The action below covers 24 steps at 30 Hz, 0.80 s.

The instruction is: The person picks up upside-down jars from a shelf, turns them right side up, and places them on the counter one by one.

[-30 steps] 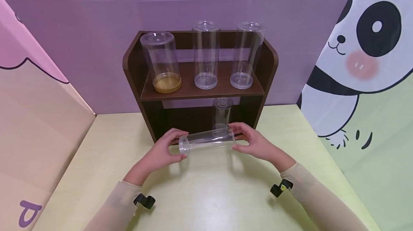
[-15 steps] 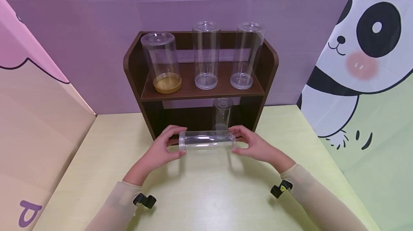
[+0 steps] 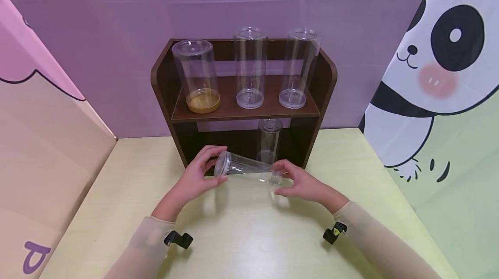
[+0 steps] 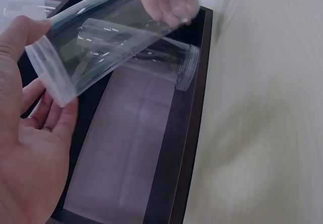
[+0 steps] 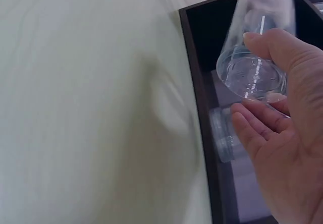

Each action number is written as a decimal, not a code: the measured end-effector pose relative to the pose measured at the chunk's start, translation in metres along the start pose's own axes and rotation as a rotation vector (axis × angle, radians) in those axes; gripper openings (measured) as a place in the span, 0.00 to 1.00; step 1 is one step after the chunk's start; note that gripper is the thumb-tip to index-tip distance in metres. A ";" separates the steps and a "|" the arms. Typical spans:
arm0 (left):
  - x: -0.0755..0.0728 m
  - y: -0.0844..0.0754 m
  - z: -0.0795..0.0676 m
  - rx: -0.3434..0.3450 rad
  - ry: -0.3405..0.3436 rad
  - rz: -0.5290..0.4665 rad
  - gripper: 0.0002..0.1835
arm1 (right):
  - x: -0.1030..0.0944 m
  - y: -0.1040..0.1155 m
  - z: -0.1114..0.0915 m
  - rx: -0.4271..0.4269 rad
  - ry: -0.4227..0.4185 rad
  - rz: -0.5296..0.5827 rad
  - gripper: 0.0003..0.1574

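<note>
Between my hands, in front of the shelf, a clear plastic jar (image 3: 247,166) lies on its side above the table, its left end higher than its right. My left hand (image 3: 198,178) grips the lid end, thumb on the near side and fingers on the far side. In the left wrist view the ridged clear lid (image 4: 50,72) sits between thumb and fingers. My right hand (image 3: 299,182) holds the other end, and the right wrist view shows the round base (image 5: 252,76) between thumb and fingers.
Behind stands a dark brown two-tier shelf (image 3: 245,117). Its upper tier bears a wide jar (image 3: 196,71) on a gold lid and two tall clear jars (image 3: 251,64), all upside down. A smaller clear jar (image 3: 269,140) stands below, behind the held one. Pale tabletop (image 3: 249,235) spreads in front.
The held jar has gone from left end low, through level, to left end raised. My left hand has risen slightly, and my right hand has dropped and shifted a little left.
</note>
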<state>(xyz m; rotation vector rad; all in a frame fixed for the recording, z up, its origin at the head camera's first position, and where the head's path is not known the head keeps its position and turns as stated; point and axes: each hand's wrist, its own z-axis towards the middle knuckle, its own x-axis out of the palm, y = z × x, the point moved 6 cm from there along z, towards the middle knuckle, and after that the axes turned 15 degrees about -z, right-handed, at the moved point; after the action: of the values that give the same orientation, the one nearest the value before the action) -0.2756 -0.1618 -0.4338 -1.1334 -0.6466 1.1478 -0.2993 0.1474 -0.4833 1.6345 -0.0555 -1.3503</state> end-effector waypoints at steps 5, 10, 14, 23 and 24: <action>0.004 -0.007 0.005 0.036 -0.031 -0.060 0.43 | 0.013 -0.003 0.003 0.016 0.003 0.014 0.44; 0.010 -0.012 0.010 0.070 -0.037 -0.118 0.42 | 0.025 -0.004 0.006 0.006 0.010 0.011 0.45; 0.013 -0.016 0.013 0.068 -0.044 -0.146 0.41 | 0.032 -0.004 0.009 -0.009 0.012 0.022 0.45; 0.023 -0.024 0.021 0.114 -0.029 -0.174 0.41 | 0.042 0.003 0.012 -0.020 0.021 0.079 0.42; 0.024 -0.025 0.022 0.121 -0.024 -0.175 0.41 | 0.043 0.004 0.013 -0.023 0.020 0.077 0.42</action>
<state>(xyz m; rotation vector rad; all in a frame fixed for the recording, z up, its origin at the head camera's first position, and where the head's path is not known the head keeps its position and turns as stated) -0.2775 -0.1317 -0.4067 -0.9429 -0.6722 1.0376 -0.2909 0.1130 -0.5104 1.6107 -0.0899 -1.2717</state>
